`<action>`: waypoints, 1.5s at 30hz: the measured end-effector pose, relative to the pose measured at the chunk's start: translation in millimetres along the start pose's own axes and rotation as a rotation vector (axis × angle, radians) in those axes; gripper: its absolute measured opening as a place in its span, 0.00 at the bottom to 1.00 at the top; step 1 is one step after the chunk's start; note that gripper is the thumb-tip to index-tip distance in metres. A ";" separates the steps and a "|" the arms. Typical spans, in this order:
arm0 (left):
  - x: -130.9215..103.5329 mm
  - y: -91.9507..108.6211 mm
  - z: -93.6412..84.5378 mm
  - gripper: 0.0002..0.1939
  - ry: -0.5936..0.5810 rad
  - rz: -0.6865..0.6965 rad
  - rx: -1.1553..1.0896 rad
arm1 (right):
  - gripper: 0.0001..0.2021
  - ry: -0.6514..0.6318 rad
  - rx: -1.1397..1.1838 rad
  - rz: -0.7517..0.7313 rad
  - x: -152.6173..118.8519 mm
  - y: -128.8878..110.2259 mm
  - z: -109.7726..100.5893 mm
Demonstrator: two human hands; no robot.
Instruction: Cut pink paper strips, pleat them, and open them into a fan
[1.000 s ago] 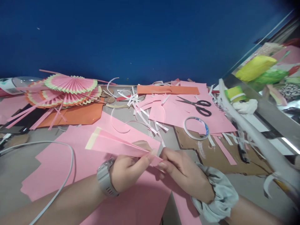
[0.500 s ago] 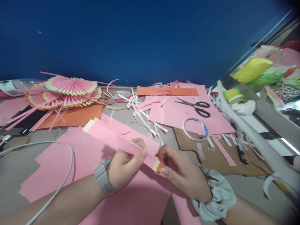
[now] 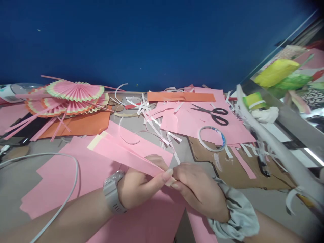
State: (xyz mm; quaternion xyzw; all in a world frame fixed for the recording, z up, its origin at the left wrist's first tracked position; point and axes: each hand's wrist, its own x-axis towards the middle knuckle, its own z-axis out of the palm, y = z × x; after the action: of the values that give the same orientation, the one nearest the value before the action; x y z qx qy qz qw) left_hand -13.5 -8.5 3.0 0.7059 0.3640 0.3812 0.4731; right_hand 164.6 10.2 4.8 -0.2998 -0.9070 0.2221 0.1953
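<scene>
Now that your right hand (image 3: pixel 199 189) has closed further over the right end of the strip (image 3: pixel 121 155), pinching it, the folds seem firmer held, your left hand (image 3: pixel 138 185) pinching alongside, the other end toward the bench's (image 3: pixel 15 175) back left corner.

And there's the deep-blue wall panel (image 3: pixel 152 44), filling the whole upper stretch, smooth and dotted with a few pale specks! Below it runs the grey tabletop (image 3: pixel 12 189), dull and matte, showing at left and lower right. Over on the right, a thin pale edge strip (image 3: pixel 280 45) cuts diagonally up the blue, and a bright streak of light (image 3: pixel 314 157) gleams low down, with the top corner deep in darkness.
</scene>
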 end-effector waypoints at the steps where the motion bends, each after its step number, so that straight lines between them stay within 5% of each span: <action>1: -0.1 0.3 -0.4 0.12 -0.008 0.006 0.005 | 0.25 0.023 -0.022 -0.025 -1.0 -0.1 0.5; 13: 0.6 2.5 -1.7 0.13 -0.075 0.018 0.117 | 0.21 0.102 -0.123 -0.170 -5.5 2.8 3.6; 22: -1.0 2.1 -2.8 0.13 -0.061 -0.052 0.088 | 0.16 -0.125 0.276 0.042 1.1 1.8 -2.0; 27: -1.0 1.8 -3.9 0.14 -0.021 -0.077 -0.056 | 0.15 -0.165 0.299 0.158 2.3 -0.9 -5.1; 39: -0.5 -1.0 -0.5 0.13 -0.068 -0.050 0.034 | 0.15 -0.105 0.156 -0.054 1.2 3.8 -3.0; 45: -1.0 1.6 0.0 0.17 -0.047 -0.151 -0.027 | 0.14 -0.201 0.363 0.128 3.5 0.8 -3.0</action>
State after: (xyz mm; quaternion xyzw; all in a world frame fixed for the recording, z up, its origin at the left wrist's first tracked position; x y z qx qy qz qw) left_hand -13.7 -9.8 4.3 0.6789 0.3995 0.3326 0.5185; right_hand 163.9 13.8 7.6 -0.2930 -0.8462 0.4224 0.1402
